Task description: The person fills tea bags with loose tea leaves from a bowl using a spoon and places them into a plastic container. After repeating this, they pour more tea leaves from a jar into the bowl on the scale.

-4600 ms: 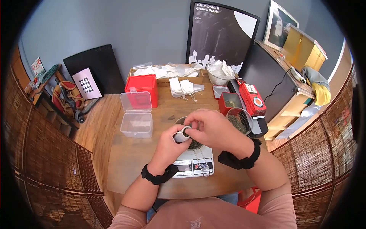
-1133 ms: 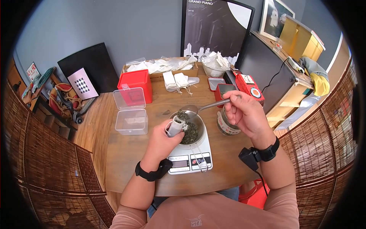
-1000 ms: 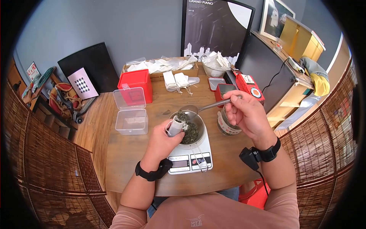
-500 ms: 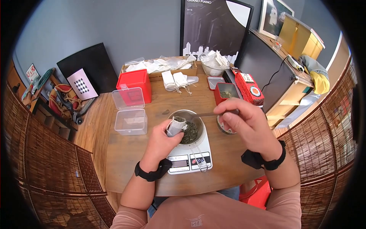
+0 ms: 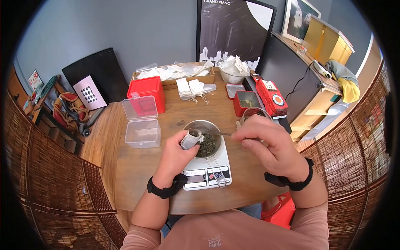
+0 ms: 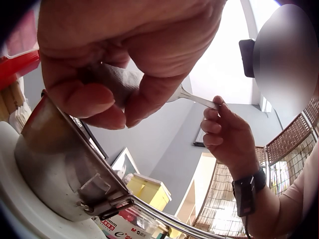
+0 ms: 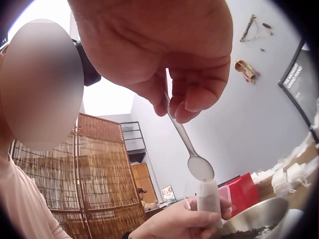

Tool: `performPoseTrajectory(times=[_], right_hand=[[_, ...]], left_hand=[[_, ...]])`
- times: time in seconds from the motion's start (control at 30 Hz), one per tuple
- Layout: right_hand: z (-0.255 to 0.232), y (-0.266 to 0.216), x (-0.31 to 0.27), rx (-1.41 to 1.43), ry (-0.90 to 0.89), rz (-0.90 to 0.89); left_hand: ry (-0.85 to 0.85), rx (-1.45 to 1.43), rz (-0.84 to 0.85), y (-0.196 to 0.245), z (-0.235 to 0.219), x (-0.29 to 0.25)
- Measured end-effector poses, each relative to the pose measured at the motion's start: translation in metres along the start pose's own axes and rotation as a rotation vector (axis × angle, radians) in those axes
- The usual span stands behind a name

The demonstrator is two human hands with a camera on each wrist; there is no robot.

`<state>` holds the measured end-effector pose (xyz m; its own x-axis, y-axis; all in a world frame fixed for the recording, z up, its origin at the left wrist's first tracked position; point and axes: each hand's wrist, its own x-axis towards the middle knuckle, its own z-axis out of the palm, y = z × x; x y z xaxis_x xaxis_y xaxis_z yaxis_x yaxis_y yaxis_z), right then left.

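My left hand grips a small white drawstring tea bag, mouth up, over the near left side of a steel saucepan. Dark dried tea leaves and some white bits lie in the pan, which sits on a white kitchen scale. My right hand pinches the handle of a metal spoon between thumb and fingers. In the right wrist view the spoon's bowl tips down right at the bag's mouth. Left-hand fingers hide the bag's lower part.
A glass jar stands partly behind my right hand, beside a red tin and a red foil pack. An open clear plastic box sits left, near a red box. White drawstring bags lie farther back.
Earliest, my right fingers were at the bag's mouth, with no spoon visible. A second ago the spoon was raised behind the bag; since then my right hand has come lower and turned, tipping it.
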<state>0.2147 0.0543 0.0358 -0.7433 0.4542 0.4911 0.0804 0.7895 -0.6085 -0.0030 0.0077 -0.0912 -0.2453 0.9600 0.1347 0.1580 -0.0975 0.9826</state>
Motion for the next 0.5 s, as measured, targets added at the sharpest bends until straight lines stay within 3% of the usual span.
performPoseTrajectory(times=[0.5], right_hand=[[-0.0027,0.002,-0.0001,0.005,-0.003,0.023]], left_hand=[[0.035,0.019,-0.022,0.0011,-0.0003,-0.0008]])
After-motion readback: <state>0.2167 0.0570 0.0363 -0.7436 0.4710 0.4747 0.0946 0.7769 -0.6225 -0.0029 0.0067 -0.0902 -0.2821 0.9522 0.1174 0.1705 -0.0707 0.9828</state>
